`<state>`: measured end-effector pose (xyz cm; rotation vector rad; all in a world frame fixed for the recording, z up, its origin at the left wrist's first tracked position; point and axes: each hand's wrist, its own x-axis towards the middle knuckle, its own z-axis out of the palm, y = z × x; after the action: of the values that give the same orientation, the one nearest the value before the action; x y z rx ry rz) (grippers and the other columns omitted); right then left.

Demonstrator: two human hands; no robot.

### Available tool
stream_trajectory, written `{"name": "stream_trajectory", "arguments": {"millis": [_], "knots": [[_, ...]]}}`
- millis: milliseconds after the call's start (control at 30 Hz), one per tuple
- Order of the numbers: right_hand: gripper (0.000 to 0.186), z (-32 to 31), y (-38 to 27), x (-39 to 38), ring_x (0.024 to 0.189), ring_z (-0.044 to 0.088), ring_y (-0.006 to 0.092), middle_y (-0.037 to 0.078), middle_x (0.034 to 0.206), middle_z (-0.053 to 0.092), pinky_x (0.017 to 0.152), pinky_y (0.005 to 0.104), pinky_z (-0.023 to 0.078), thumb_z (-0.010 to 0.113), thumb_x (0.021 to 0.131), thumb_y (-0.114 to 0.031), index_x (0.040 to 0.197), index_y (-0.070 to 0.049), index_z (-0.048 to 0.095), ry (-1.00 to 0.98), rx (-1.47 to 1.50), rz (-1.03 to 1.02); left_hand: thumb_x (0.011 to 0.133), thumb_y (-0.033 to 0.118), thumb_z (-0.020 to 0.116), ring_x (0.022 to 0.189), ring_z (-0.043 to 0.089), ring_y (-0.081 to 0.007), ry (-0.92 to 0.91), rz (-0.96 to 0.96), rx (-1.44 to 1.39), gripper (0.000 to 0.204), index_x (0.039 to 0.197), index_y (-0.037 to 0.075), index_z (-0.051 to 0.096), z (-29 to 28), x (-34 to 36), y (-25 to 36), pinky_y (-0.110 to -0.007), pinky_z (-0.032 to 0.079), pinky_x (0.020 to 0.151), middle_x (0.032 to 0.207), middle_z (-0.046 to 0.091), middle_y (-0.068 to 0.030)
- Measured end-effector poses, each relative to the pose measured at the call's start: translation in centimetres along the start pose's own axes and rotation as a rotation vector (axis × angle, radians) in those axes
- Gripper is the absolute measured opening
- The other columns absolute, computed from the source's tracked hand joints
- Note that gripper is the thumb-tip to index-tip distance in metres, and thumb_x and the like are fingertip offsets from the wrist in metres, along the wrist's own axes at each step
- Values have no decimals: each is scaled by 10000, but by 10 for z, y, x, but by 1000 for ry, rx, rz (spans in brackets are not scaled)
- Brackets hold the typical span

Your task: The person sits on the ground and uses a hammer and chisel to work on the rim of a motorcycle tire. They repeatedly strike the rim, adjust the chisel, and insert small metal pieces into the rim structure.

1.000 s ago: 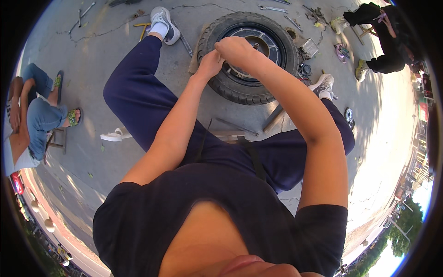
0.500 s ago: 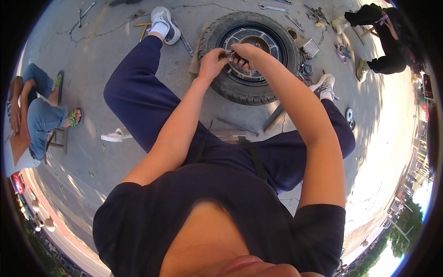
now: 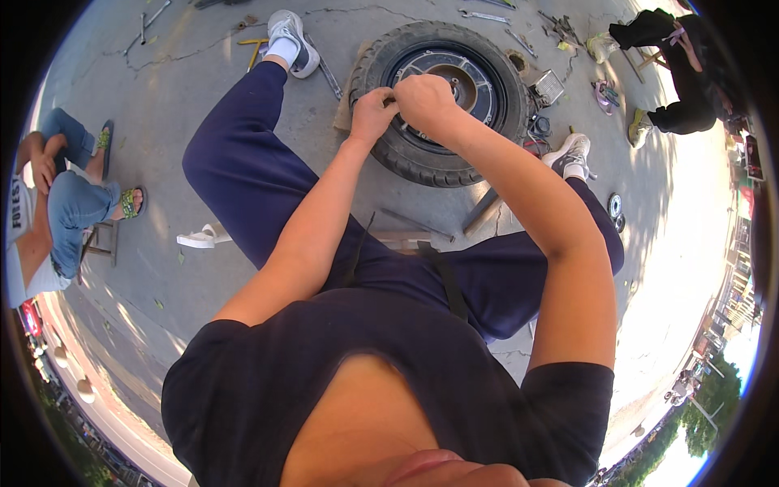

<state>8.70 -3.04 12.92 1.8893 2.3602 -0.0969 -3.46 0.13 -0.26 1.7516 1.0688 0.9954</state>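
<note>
A black tyre (image 3: 430, 172) on a wheel with a metal hub (image 3: 464, 75) lies flat on the ground between my feet. Over the left side of its rim my two hands meet. My left hand (image 3: 374, 114) is closed, its thumb and fingertips pinched together beside the rim. Against those fingertips, my right hand (image 3: 427, 104) is curled with its back up, hiding its fingers and part of the hub. Whatever sits in either grip is too small or too covered to name.
Wrenches (image 3: 485, 16) and a yellow-handled tool (image 3: 256, 50) lie beyond and left of the wheel. A small square metal-framed object (image 3: 548, 86) stands to its right. Seated people are at far left (image 3: 71, 195) and upper right (image 3: 677, 65). A wooden piece (image 3: 484, 209) lies near my right leg.
My right hand has rolled over and closed, so its fingers, visible before, are now hidden. It has shifted slightly left. My left hand stays nearly in place.
</note>
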Motion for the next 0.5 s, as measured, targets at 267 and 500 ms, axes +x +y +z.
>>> {"name": "stream_trajectory", "arguments": {"millis": [267, 500], "knots": [[321, 6, 16, 21, 792, 696, 348, 192, 843, 706, 697, 443, 549, 663, 862, -305, 831, 12, 701, -252, 710, 284, 835, 48, 691, 818, 697, -199, -136, -144, -213, 194, 1015, -24, 703, -3, 2, -1, -320, 518, 746, 921, 732, -141], [230, -7, 24, 17, 846, 707, 331, 150, 822, 715, 703, 428, 555, 713, 797, -258, 794, -28, 727, -20, 82, -329, 790, 172, 745, 822, 689, -335, -36, -2, 56, 189, 924, 39, 729, 2, 2, 5, -365, 525, 708, 876, 706, -172]]}}
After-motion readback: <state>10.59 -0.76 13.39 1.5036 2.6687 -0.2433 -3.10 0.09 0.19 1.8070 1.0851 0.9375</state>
